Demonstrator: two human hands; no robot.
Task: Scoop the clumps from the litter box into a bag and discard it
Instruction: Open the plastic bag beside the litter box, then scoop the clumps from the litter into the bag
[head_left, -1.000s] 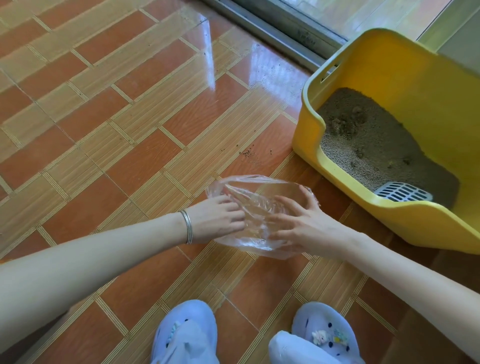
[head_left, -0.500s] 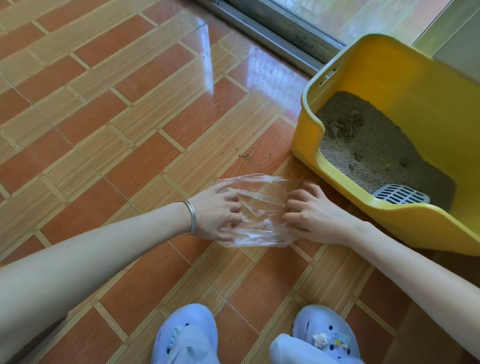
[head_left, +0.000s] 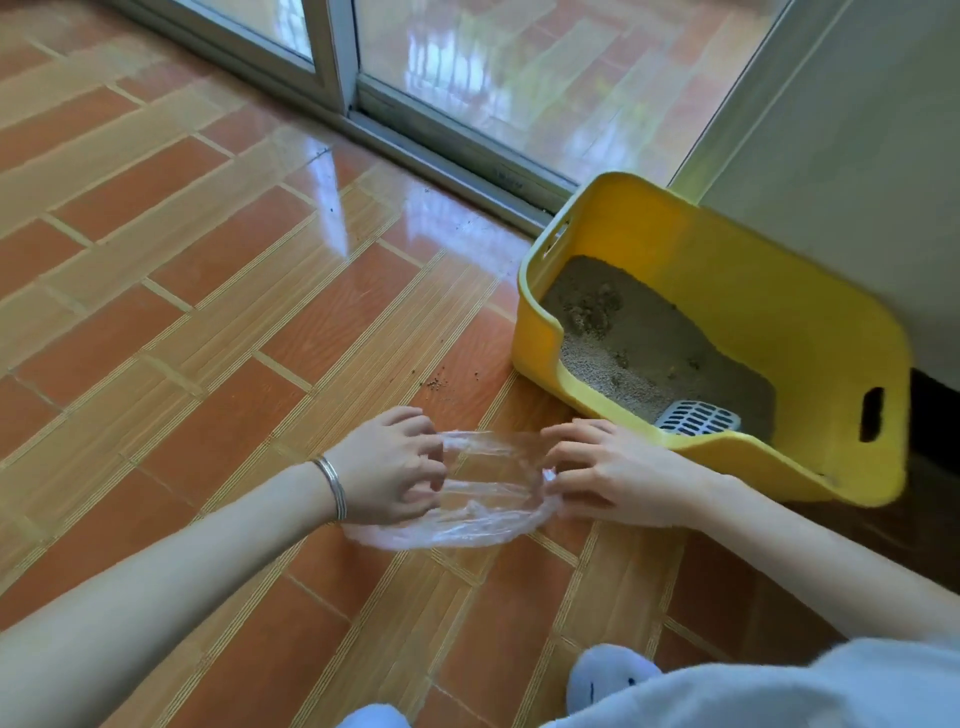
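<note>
Left hand (head_left: 387, 465): fingers (head_left: 423, 441) curled, pinching the left edge of the bag (head_left: 483, 499).
Right hand (head_left: 618, 475): fingers curled, pinching the right edge.
Bag: clear plastic, stretched between both hands low over the floor (head_left: 208, 312) (contact with it cannot be told), near the litter box (head_left: 727, 291).
Litter box: yellow, on the floor beside the wall; darker clumps (head_left: 589, 306) sit at its far end.
Scoop (head_left: 698, 418): grey, slotted, lying in the box's near corner.
Floor: a few spilled grains (head_left: 439, 383) beside the box.
</note>
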